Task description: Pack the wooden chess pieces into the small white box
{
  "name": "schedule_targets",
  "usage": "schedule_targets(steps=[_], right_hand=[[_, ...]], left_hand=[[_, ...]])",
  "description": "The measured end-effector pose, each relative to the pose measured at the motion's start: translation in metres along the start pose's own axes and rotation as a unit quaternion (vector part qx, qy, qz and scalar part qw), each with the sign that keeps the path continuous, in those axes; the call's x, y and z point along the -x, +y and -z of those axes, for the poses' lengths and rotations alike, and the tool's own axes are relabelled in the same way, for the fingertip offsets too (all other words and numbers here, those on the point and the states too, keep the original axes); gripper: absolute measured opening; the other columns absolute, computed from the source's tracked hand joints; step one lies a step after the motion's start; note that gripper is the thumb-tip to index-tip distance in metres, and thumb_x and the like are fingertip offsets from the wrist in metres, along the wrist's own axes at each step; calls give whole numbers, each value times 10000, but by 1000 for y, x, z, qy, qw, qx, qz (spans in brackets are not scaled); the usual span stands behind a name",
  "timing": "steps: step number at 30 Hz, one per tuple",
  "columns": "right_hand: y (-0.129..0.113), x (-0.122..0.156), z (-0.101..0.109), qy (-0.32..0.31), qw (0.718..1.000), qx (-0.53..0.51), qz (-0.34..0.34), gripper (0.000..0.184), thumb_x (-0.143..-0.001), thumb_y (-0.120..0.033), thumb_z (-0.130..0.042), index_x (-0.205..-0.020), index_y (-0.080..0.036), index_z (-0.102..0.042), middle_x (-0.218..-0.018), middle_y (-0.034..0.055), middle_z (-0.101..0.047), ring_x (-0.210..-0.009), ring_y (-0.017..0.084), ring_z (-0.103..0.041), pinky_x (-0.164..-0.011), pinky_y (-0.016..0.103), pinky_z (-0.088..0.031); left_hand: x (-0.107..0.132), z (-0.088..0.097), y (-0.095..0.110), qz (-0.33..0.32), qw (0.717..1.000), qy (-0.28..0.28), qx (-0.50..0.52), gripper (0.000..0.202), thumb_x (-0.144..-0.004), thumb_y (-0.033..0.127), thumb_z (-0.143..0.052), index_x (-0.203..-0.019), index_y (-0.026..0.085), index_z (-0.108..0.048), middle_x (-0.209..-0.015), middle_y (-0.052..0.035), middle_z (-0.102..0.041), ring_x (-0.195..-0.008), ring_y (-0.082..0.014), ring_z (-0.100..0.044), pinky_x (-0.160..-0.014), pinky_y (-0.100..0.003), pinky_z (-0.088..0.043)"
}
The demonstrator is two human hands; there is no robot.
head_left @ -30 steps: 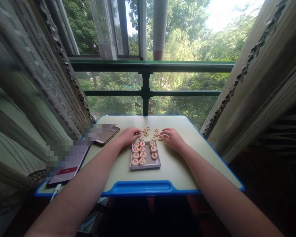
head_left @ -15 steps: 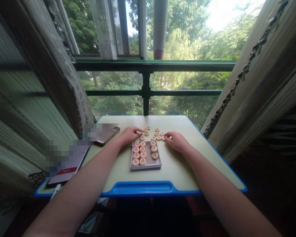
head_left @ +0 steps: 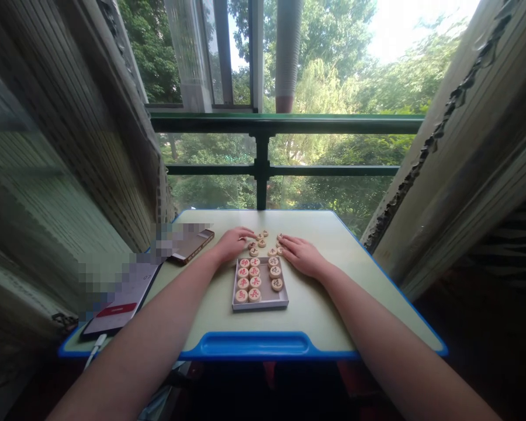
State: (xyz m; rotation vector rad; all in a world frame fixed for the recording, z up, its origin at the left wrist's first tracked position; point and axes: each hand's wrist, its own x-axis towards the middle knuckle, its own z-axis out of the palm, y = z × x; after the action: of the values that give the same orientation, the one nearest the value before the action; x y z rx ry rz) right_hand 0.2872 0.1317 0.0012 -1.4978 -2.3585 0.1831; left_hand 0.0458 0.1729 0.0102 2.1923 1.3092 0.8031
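Observation:
A shallow grey box [head_left: 263, 299] lies in the middle of a pale table [head_left: 333, 292]. Inside it, round wooden chess pieces [head_left: 249, 278] with red and black characters sit in rows. More loose pieces [head_left: 262, 240] lie scattered on the table just beyond the box. My left hand [head_left: 234, 241] rests at the box's far left corner, fingers stretched flat toward the loose pieces. At the far right corner my right hand [head_left: 302, 255] lies flat, fingers extended over some loose pieces. Neither hand visibly holds anything.
The table has a blue rim with a handle slot [head_left: 254, 345] at the near edge. A phone [head_left: 118, 301] with a cable and a dark wallet-like case [head_left: 193, 244] lie at the left. Curtains flank a window with a green railing [head_left: 284, 124] ahead.
My right hand has slid left over the loose pieces and flattened. My left hand has barely moved. The view has tilted slightly.

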Motion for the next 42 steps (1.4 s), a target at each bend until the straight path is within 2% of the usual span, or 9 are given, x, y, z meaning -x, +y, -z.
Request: schedule_targets(steps=[4,7,12,16,19,26,32,37,42], right_hand=[[1,0,0,36,999,-10,11,386,-885,-369,-417,-1219,-227,-550,-1304,72,-513,-1178,215,-463,-1009,396,-345],[2,0,0,44,999,-13,13,369,-884,-336,-424,-1211,-231,-557,-1293,69,-522,-1165,219,-469,-1001,405,-350],[1,1,-1,27,999,-13,23,339,-891,-316,-410,-1172,-247,-587,-1292,51,-523,-1153,207,-483,-1000,397,-348],[0,1,0,48,998,-31,27,289,-878,-279,-435,-1088,-225,-625,-1233,57,-564,-1099,201,-516,-975,382,-369],[-1,2,0,61,997,-47,23,227,-858,-237,-457,-991,-212,-639,-1174,61,-590,-1049,196,-536,-937,371,-395],[-1,4,0,84,994,-62,33,206,-847,-207,-448,-905,-199,-646,-1141,71,-596,-1044,196,-521,-942,377,-375],[-8,9,2,82,995,-47,21,249,-736,-86,-501,-875,-215,-663,-1025,39,-653,-992,204,-521,-901,354,-389],[-7,9,1,93,993,-61,39,196,-749,-87,-506,-819,-204,-646,-977,40,-658,-968,196,-525,-893,342,-399],[-8,7,1,96,992,-65,43,217,-743,-54,-493,-802,-198,-644,-952,44,-662,-970,193,-535,-895,343,-408]], left_hand=[[0,-1,6,8,1000,-21,13,395,-768,175,-407,-1079,185,-651,-1246,-43,-571,-1156,-180,-506,-1036,-313,-349],[1,-3,12,21,998,-56,21,410,-787,218,-405,-1137,189,-616,-1259,-32,-563,-1168,-183,-499,-1032,-317,-353],[2,-4,14,-8,995,-94,14,373,-770,205,-401,-1015,182,-681,-1238,-25,-580,-1155,-181,-510,-1032,-301,-354],[3,-4,13,-15,996,-88,2,432,-717,132,-406,-1060,175,-665,-1237,-28,-580,-1149,-186,-515,-1026,-308,-365],[4,-4,15,-18,997,-80,-3,436,-728,147,-417,-1095,188,-647,-1225,-22,-589,-1147,-189,-516,-1032,-319,-361],[5,-3,18,-9,997,-82,11,368,-751,184,-402,-957,194,-707,-1212,-19,-593,-1116,-178,-537,-1001,-275,-389],[5,-4,13,-21,997,-73,9,339,-777,264,-429,-955,181,-705,-1189,-38,-604,-1101,-186,-541,-999,-285,-387],[4,-3,12,-29,997,-74,16,354,-788,373,-468,-967,173,-699,-1175,-56,-611,-1081,-210,-551,-974,-308,-407],[5,-1,16,-19,996,-82,17,403,-796,456,-462,-964,178,-700,-1173,-59,-614,-1091,-212,-539,-980,-315,-400]])
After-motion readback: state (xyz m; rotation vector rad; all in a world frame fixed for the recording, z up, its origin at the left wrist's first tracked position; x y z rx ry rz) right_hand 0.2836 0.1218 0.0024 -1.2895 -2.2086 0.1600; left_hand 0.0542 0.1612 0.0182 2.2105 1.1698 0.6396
